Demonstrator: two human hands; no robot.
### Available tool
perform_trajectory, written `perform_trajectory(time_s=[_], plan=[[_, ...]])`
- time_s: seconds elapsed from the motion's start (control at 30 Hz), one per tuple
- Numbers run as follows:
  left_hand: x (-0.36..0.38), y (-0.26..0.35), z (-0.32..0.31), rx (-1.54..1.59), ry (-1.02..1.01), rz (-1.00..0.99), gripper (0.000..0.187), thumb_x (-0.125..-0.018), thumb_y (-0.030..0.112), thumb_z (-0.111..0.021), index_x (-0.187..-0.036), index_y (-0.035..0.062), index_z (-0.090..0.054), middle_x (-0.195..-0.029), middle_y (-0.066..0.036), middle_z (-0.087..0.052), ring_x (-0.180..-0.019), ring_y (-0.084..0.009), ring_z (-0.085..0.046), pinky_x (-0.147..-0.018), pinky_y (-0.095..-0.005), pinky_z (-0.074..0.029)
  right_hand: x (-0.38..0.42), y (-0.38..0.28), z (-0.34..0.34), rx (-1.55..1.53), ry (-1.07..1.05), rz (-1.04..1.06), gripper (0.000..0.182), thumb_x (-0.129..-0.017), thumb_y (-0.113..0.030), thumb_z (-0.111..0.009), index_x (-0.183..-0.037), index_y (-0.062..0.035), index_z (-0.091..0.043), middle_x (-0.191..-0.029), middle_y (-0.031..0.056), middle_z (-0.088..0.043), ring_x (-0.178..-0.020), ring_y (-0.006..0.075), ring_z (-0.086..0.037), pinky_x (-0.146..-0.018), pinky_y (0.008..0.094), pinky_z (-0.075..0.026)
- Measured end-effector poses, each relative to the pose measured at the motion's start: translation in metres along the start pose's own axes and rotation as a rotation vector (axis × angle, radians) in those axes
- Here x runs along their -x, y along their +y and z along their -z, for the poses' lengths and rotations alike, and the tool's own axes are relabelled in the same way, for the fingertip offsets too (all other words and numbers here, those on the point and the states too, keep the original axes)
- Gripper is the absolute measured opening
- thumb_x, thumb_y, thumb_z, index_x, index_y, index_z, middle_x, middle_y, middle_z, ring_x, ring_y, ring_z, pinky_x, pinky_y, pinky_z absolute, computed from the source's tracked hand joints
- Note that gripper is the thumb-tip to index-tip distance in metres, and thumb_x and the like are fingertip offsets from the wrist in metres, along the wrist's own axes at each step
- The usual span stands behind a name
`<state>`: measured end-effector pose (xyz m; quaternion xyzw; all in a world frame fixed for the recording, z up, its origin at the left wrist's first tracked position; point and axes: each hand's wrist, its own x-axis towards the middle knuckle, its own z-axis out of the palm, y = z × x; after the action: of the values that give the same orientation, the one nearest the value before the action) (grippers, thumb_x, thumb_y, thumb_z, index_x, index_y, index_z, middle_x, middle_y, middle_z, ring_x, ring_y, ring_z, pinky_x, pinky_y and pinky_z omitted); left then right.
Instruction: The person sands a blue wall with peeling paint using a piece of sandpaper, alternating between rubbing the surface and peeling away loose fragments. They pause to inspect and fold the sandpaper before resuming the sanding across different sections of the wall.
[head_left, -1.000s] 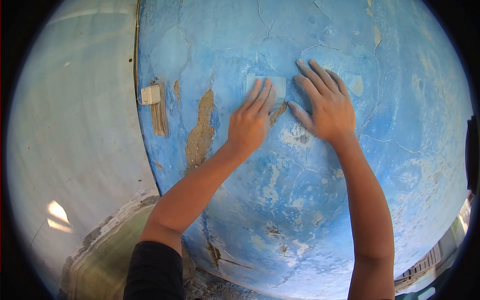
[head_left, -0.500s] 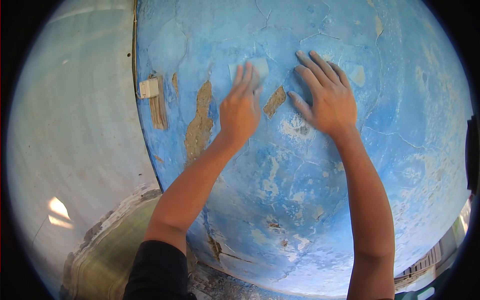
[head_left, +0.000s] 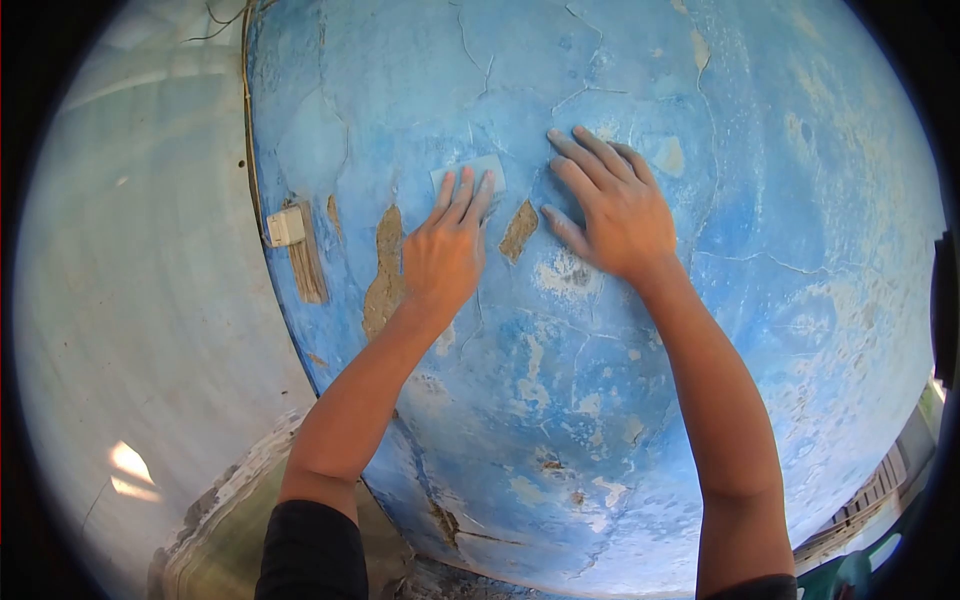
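My left hand presses a thin, pale blue-grey sheet that looks like sandpaper against a cracked blue wall. Three fingertips lie on the sheet, and its upper part shows beyond them. To the right, my right hand rests on the same wall with its fingers spread and nothing held. Pale dust coats the fingers of both hands. Between the hands is a small chipped patch of bare brown plaster. A longer bare strip runs beside the left wrist, partly hidden by the forearm.
A white switch box sits on a wooden block at the wall's left edge. Further left stands a pale panel. Slatted objects and a green item appear at lower right.
The view has shifted, so wall and hands appear lower and further left. My left hand and the sheet have slid slightly down the wall; my right hand keeps its place.
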<state>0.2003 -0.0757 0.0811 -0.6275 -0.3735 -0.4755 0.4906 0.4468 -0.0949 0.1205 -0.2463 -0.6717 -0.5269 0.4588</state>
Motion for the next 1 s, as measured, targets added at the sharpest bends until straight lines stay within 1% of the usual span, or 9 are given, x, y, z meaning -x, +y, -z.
perform_trajectory(time_s=[0.1, 0.2, 0.4, 0.47, 0.6, 0.67, 0.8, 0.9, 1.0], plan=[[-0.001, -0.003, -0.002, -0.036, 0.042, -0.068, 0.045, -0.104, 0.011, -0.069, -0.149, 0.0058, -0.068, -0.16, -0.011, -0.062, -0.151, -0.0303, -0.056, -0.096, -0.0376, -0.063, -0.002, -0.001, 0.001, -0.006, -0.023, 0.004, 0.043, -0.096, -0.039, -0.077, -0.13, -0.0147, -0.067, -0.161, 0.0027, -0.06, -0.152, 0.0257, -0.052, -0.125, 0.0471, -0.043], [-0.011, -0.009, -0.009, 0.139, 0.069, -0.159, 0.045, -0.105, 0.011, -0.068, -0.149, 0.0041, -0.067, -0.164, -0.01, -0.059, -0.152, -0.0319, -0.054, -0.097, -0.0384, -0.063, -0.001, 0.001, 0.0, 0.002, -0.011, 0.007, 0.043, -0.097, -0.04, -0.076, -0.13, -0.0146, -0.067, -0.161, 0.003, -0.06, -0.152, 0.0258, -0.052, -0.125, 0.0473, -0.042], [-0.017, -0.008, -0.013, 0.348, 0.07, -0.092, 0.048, -0.108, 0.011, -0.064, -0.154, 0.0, -0.061, -0.167, -0.012, -0.054, -0.158, -0.0368, -0.046, -0.116, -0.0448, -0.053, -0.001, -0.001, -0.001, 0.01, -0.015, 0.014, 0.042, -0.096, -0.039, -0.077, -0.129, -0.0135, -0.068, -0.159, 0.0043, -0.062, -0.151, 0.0271, -0.053, -0.124, 0.0474, -0.043], [-0.016, -0.01, -0.016, 0.337, 0.075, -0.108, 0.049, -0.109, 0.011, -0.062, -0.156, 0.0007, -0.059, -0.168, -0.013, -0.053, -0.16, -0.039, -0.042, -0.123, -0.0499, -0.046, -0.001, 0.0, -0.002, 0.014, 0.01, 0.02, 0.043, -0.096, -0.039, -0.077, -0.129, -0.0135, -0.068, -0.158, 0.0045, -0.063, -0.15, 0.0274, -0.054, -0.124, 0.0473, -0.043], [0.005, 0.011, -0.026, 0.33, 0.172, -0.033, 0.046, -0.109, 0.01, -0.06, -0.154, 0.0014, -0.062, -0.167, -0.014, -0.054, -0.159, -0.04, -0.043, -0.125, -0.0538, -0.043, 0.002, -0.001, -0.002, 0.024, 0.01, 0.023, 0.043, -0.096, -0.04, -0.077, -0.129, -0.0134, -0.068, -0.158, 0.0042, -0.063, -0.15, 0.0272, -0.054, -0.123, 0.0472, -0.043], [-0.006, -0.012, -0.019, 0.25, 0.101, -0.22, 0.043, -0.109, 0.009, -0.06, -0.151, -0.0002, -0.064, -0.167, -0.014, -0.054, -0.158, -0.0411, -0.043, -0.127, -0.0552, -0.04, 0.0, 0.001, -0.004, 0.017, 0.012, 0.023, 0.043, -0.096, -0.04, -0.077, -0.129, -0.0135, -0.069, -0.158, 0.0041, -0.063, -0.15, 0.027, -0.054, -0.123, 0.0471, -0.044], [-0.006, -0.017, -0.018, 0.29, 0.121, -0.07, 0.041, -0.109, 0.008, -0.06, -0.148, 0.0012, -0.067, -0.166, -0.014, -0.055, -0.158, -0.0415, -0.045, -0.128, -0.0543, -0.04, 0.002, -0.001, -0.003, 0.023, 0.003, 0.025, 0.042, -0.096, -0.039, -0.077, -0.129, -0.014, -0.069, -0.158, 0.0038, -0.063, -0.15, 0.0267, -0.054, -0.123, 0.0469, -0.043], [-0.009, -0.028, -0.01, 0.311, 0.011, -0.243, 0.043, -0.107, 0.007, -0.063, -0.149, 0.0041, -0.067, -0.167, -0.015, -0.054, -0.157, -0.0412, -0.045, -0.128, -0.0545, -0.04, -0.002, 0.0, -0.003, 0.037, 0.021, 0.026, 0.042, -0.096, -0.04, -0.077, -0.128, -0.0142, -0.069, -0.158, 0.0036, -0.063, -0.15, 0.0266, -0.054, -0.123, 0.0469, -0.044], [-0.015, -0.041, -0.007, 0.028, 0.086, -0.115, 0.045, -0.105, 0.007, -0.065, -0.15, 0.0065, -0.067, -0.166, -0.013, -0.056, -0.156, -0.0402, -0.047, -0.128, -0.0557, -0.039, 0.002, -0.002, -0.003, 0.033, 0.018, 0.018, 0.042, -0.096, -0.04, -0.077, -0.128, -0.014, -0.069, -0.158, 0.0033, -0.063, -0.15, 0.0264, -0.055, -0.123, 0.0468, -0.044]])
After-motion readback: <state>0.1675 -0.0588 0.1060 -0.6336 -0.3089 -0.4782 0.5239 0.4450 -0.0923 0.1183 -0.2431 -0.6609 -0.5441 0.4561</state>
